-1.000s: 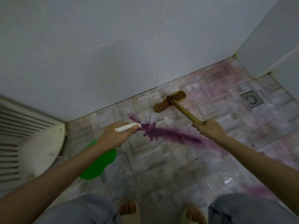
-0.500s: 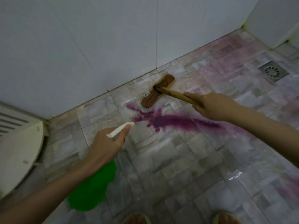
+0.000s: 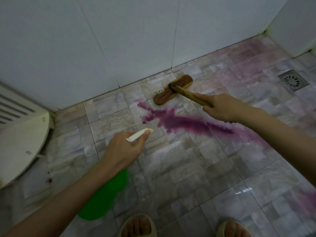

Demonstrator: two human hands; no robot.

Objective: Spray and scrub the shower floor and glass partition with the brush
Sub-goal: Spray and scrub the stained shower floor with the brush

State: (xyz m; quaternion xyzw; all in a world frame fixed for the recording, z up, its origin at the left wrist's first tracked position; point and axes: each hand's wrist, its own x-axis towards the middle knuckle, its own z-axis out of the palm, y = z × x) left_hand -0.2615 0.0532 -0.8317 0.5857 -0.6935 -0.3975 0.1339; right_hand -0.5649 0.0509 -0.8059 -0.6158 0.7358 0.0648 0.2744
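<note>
Head view: the shower floor [image 3: 196, 168] is laid in pale marbled tiles of grey, beige and pink, wet and glossy, with a glint of light near the lower right. A dark purple streak [image 3: 181, 121] of liquid runs across the middle of the floor, fading to a pink wash toward the far right corner and around the square metal floor drain [image 3: 293, 80]. A second purple patch [image 3: 306, 200] shows at the right edge. Plain white wall tiles [image 3: 119, 40] rise from the floor's far edge, and a white corner meets them at the upper right. At the left, a curved white fixture [image 3: 22, 142] stands on the floor beneath a slatted white panel [image 3: 12, 106].

The right hand [image 3: 220, 108] is closed around the wooden handle [image 3: 189, 94] of the scrub brush [image 3: 172, 90], whose wooden head rests bristles-down on the floor just beside the wall, touching the upper end of the purple streak. The left hand [image 3: 126, 149] grips the white nozzle [image 3: 139, 134] of a green spray bottle [image 3: 106, 195], fingers wrapped round its trigger head, nozzle aimed at the streak. Two feet in beige slippers [image 3: 138, 226] stand at the bottom edge.
</note>
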